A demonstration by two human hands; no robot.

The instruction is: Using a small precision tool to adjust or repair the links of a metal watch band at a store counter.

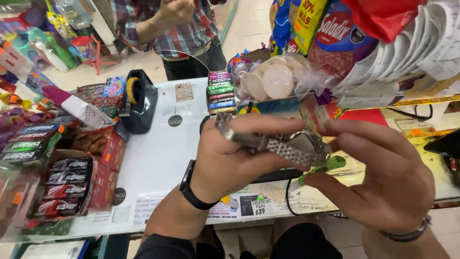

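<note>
Lying along the left edge of the white bench (158,163) are stacked packets of gum (67,184); further in stands a black tape dispenser (139,103) with a yellow roll. Left hand (230,160), black band at the wrist, holds a silver metal-link wristwatch (282,144) above the bench, its fingers (268,125) curled and pinching the bracelet; right hand (383,177) meets it from the other side, fingers closed on the watch case and on a green-handled tool (321,170) just beneath. Behind, a bag of round biscuits (278,79); a person in a plaid shirt (182,33) stands across the bench.
</note>
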